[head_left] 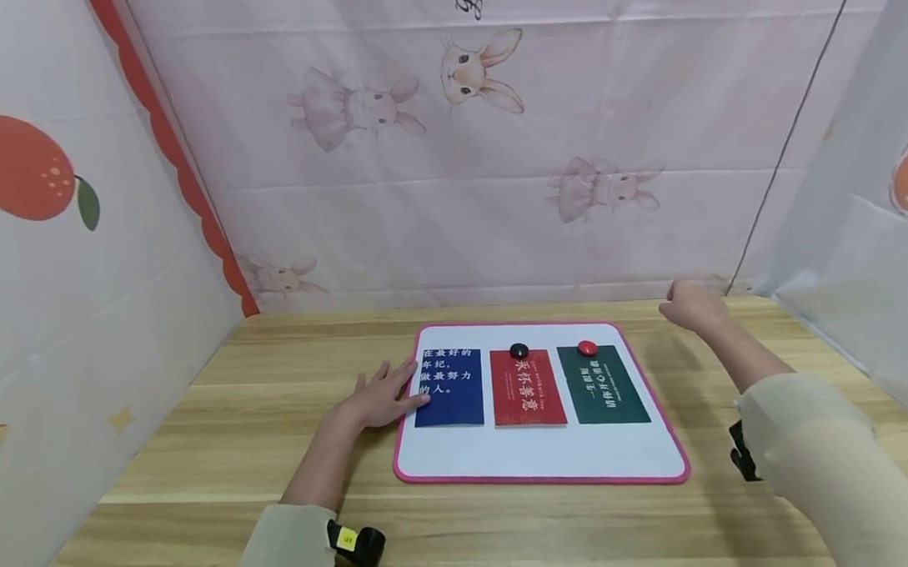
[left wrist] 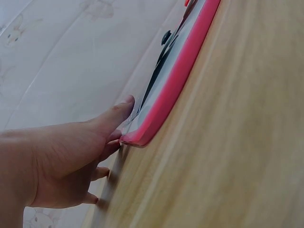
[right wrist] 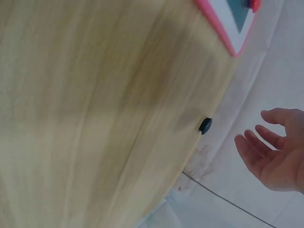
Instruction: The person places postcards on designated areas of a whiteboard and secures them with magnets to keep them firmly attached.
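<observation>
A whiteboard (head_left: 535, 457) with a pink rim lies flat on the table. On it, side by side, are a blue card (head_left: 451, 410), a red card (head_left: 528, 402) and a green card (head_left: 604, 407), all with white lettering. My left hand (head_left: 375, 400) rests at the board's left edge, fingers spread, thumb over the blue card's edge. A black round magnet (head_left: 519, 350) sits atop the red card, a red one (head_left: 587, 348) atop the green card. Raised over the table's back right, my right hand (right wrist: 280, 161) has loosely bent fingers and holds nothing. Near it another black magnet (right wrist: 205, 126) lies on the table.
The wooden table (head_left: 205, 459) runs back to a pale curtain (head_left: 437, 234) printed with rabbits. Fabric side walls (head_left: 65, 314) stand left and right. A black wrist camera (head_left: 369, 547) is strapped at my left sleeve.
</observation>
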A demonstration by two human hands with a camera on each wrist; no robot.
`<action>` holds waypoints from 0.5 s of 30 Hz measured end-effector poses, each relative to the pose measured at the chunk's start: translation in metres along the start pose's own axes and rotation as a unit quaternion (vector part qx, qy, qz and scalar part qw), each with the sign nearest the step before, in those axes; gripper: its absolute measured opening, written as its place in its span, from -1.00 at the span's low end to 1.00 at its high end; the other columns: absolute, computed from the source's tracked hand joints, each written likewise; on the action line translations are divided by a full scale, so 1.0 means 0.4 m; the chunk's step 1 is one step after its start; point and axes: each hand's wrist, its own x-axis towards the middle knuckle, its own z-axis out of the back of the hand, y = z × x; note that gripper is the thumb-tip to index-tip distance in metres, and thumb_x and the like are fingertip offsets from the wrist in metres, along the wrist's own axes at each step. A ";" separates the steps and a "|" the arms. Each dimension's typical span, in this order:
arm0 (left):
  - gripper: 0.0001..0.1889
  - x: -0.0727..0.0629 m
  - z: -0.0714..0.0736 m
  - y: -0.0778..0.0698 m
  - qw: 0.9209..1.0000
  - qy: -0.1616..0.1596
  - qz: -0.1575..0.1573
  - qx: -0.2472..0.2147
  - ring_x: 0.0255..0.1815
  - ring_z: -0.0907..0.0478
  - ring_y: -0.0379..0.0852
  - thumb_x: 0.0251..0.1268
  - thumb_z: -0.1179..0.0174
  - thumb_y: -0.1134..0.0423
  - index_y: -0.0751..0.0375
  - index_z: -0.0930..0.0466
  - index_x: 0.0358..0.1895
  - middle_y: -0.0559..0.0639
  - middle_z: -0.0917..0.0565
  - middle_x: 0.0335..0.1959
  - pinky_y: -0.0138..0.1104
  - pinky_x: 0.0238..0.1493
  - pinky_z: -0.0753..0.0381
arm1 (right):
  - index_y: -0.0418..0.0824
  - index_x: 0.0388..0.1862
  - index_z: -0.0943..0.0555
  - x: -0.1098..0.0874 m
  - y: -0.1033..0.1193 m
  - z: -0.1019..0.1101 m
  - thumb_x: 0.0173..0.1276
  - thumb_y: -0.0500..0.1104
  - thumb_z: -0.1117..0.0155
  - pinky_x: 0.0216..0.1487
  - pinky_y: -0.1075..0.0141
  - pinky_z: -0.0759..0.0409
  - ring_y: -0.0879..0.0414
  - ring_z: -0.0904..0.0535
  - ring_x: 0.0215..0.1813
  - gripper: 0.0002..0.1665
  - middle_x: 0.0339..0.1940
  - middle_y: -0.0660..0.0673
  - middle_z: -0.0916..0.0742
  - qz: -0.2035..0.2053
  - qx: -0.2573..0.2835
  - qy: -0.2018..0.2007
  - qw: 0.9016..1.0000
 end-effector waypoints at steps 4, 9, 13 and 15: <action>-0.19 0.001 -0.001 0.005 1.000 -0.001 0.003 0.002 0.42 0.27 0.19 0.27 0.09 -0.27 0.10 0.07 0.46 0.06 0.02 0.45 0.13 0.27 0.40 | -0.58 -0.23 -0.40 0.007 -0.029 -0.004 0.27 -0.22 -0.05 -0.33 -0.05 -0.49 -0.28 -0.49 -0.27 -0.65 -0.27 -0.48 -0.55 -0.009 -0.057 -0.019 0.998; -0.19 0.002 -0.002 0.006 1.000 0.003 -0.001 -0.001 0.42 0.27 0.20 0.28 0.09 -0.26 0.10 0.06 0.46 0.06 0.03 0.45 0.13 0.27 0.40 | -0.68 -0.05 -0.27 0.010 -0.079 -0.020 0.32 -0.20 -0.04 -0.09 -0.21 -0.38 -0.47 -0.35 -0.04 -0.50 -0.08 -0.63 -0.40 -0.007 -0.061 -0.005 0.998; -0.19 0.003 -0.001 0.005 1.000 0.003 -0.001 -0.002 0.42 0.27 0.19 0.27 0.09 -0.26 0.10 0.06 0.46 0.07 0.02 0.45 0.13 0.27 0.39 | -0.70 0.08 -0.18 0.009 -0.115 -0.035 0.33 -0.24 0.01 0.03 -0.26 -0.26 -0.54 -0.25 0.04 -0.45 0.03 -0.70 -0.28 0.009 -0.060 0.006 0.998; -0.19 0.003 -0.001 0.005 1.000 0.003 0.000 -0.002 0.42 0.28 0.19 0.27 0.09 -0.26 0.10 0.06 0.46 0.07 0.02 0.45 0.14 0.27 0.39 | -0.67 0.13 -0.16 0.008 -0.126 -0.044 0.36 -0.24 0.08 0.06 -0.27 -0.23 -0.56 -0.21 0.08 -0.45 0.09 -0.69 -0.24 0.013 -0.064 0.018 0.998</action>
